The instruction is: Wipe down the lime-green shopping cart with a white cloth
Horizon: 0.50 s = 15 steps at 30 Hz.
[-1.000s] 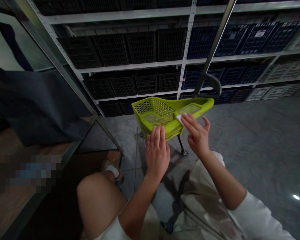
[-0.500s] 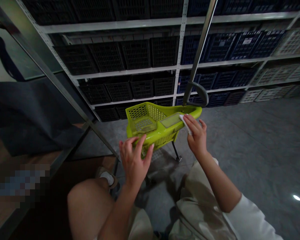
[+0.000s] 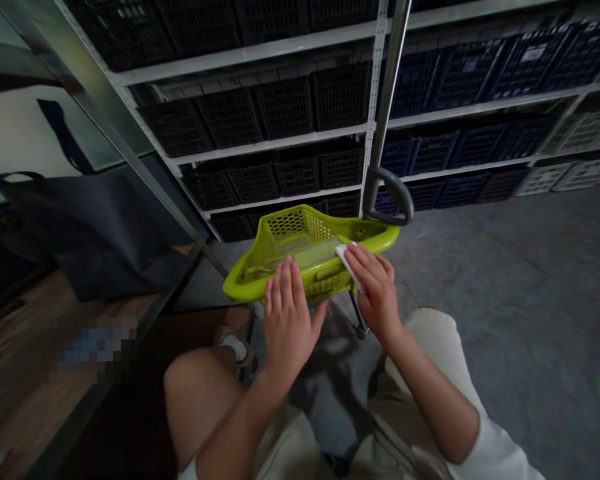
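A small lime-green shopping cart (image 3: 237,285) with perforated walls stands in front of me, its long rim turned towards my knees. A clear panel (image 3: 313,255) is set into that rim. My left hand (image 3: 289,313) lies on the rim at the panel's left part, fingers stretched out and holding nothing. With bent fingers my right hand (image 3: 377,283) presses a white cloth (image 3: 347,261) against the rim at the panel's right end. A grey loop handle (image 3: 397,197) and a metal pole (image 3: 389,93) rise at the cart's right end.
Behind the cart stands a white metal shelf (image 3: 260,147) with black crates (image 3: 283,107) and blue crates (image 3: 440,150). To the left are a wooden tabletop (image 3: 25,380) with a blurred patch and a dark bag (image 3: 100,227). Grey floor (image 3: 505,280) stretches to the right.
The cart has turned, its left end now nearer me. My left hand has moved right along the rim with its fingers straightened. My right hand and the cloth have slid left along the panel.
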{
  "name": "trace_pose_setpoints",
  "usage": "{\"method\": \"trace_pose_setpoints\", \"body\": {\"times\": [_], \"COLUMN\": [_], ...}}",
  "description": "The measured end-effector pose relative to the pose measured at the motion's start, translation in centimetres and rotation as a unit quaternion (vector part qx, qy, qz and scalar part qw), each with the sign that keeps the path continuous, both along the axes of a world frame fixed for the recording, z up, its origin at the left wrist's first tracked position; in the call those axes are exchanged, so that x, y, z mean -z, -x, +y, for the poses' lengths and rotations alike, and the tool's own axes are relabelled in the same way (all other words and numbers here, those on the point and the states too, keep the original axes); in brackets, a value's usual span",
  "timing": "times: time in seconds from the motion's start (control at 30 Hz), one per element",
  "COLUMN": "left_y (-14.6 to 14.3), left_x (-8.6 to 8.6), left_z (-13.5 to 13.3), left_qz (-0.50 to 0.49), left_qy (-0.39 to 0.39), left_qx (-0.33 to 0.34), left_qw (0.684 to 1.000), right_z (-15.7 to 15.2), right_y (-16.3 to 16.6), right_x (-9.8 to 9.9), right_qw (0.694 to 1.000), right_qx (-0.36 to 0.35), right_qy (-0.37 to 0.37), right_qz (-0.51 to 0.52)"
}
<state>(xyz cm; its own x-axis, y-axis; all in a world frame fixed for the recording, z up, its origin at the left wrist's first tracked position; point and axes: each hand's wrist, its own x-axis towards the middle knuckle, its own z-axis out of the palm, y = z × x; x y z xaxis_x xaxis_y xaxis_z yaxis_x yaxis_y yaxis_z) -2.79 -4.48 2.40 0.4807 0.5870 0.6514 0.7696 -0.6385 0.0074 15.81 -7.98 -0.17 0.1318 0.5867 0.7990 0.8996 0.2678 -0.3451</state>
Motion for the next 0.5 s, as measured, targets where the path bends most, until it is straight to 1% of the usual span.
{"method": "trace_pose_setpoints", "body": {"times": [0.07,0.13,0.2,0.27,0.3,0.33,0.4,0.47,0.5], "left_y": [-0.4,-0.5,-0.6,-0.8,-0.9,-1.0,-1.2,-1.2,-1.2], "left_x": [0.9,1.5,1.7,1.9,2.0,2.1,2.4,2.6,2.6], "left_z": [0.2,0.3,0.4,0.5,0.5,0.5,0.6,0.8,0.9], "left_qz": [0.004,0.005,0.001,-0.003,-0.004,-0.006,-0.011,-0.011,-0.008], "left_qy": [-0.008,-0.014,-0.018,-0.019,-0.019,-0.021,-0.031,-0.042,-0.044], "left_qx": [-0.030,-0.035,-0.029,-0.021,-0.016,-0.011,-0.004,-0.003,-0.003], "left_qw": [1.000,0.999,0.999,1.000,1.000,1.000,0.999,0.999,0.999], "right_z": [-0.1,0.1,0.5,1.0,1.3,1.6,2.0,2.3,2.4], "right_y": [0.0,0.1,0.7,2.0,2.9,3.8,5.5,6.0,5.6], "right_x": [0.3,0.8,1.5,2.1,2.4,2.6,2.8,2.9,3.0], "right_qw": [1.000,1.000,0.997,0.988,0.984,0.985,0.992,0.995,0.995], "right_qx": [-0.001,0.019,0.070,0.130,0.145,0.140,0.086,0.027,0.015], "right_qy": [-0.002,-0.011,-0.031,-0.062,-0.076,-0.085,-0.088,-0.077,-0.073], "right_qz": [-0.003,0.002,0.026,0.062,0.069,0.062,0.013,-0.048,-0.071]}}
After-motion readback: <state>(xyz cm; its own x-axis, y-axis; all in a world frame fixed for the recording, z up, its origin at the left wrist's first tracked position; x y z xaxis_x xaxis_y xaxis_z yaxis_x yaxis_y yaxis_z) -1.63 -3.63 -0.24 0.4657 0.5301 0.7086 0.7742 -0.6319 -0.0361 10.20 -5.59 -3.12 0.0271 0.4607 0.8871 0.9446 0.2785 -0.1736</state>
